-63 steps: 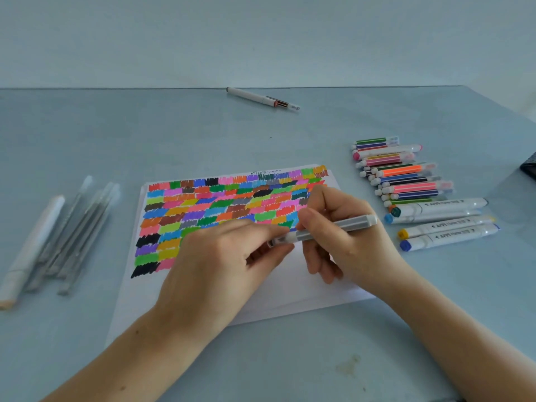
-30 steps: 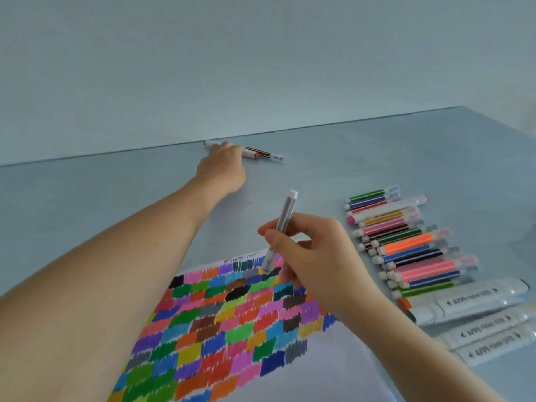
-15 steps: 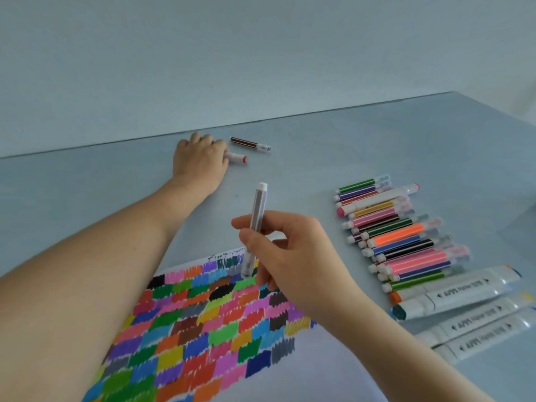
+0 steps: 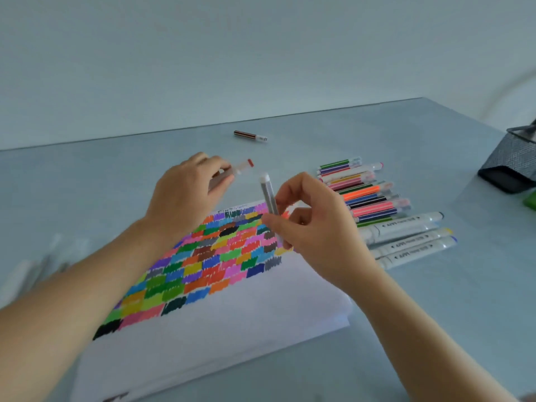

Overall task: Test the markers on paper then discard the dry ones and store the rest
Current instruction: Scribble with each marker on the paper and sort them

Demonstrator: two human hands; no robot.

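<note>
A white sheet of paper [image 4: 232,323] lies in front of me, its upper left part filled with coloured swatches. My right hand [image 4: 316,230] holds a grey marker [image 4: 268,195] nearly upright above the sheet's far edge. My left hand [image 4: 185,195] is raised over the table and grips a white marker with a red tip [image 4: 242,167]. A row of coloured markers [image 4: 365,190] and several thick white markers [image 4: 412,239] lie to the right of the sheet. One brown striped marker [image 4: 250,136] rests alone near the table's far edge.
A dark mesh pen holder [image 4: 513,166] lies tipped at the far right, with something green [image 4: 530,200] beside it. Blurred pale markers [image 4: 37,265] lie at the left edge. The table meets a plain wall at the back.
My left hand reached to the far edge, took the white red-tipped marker and drew it back toward the sheet. The brown marker stayed behind. My right hand kept the grey marker.
</note>
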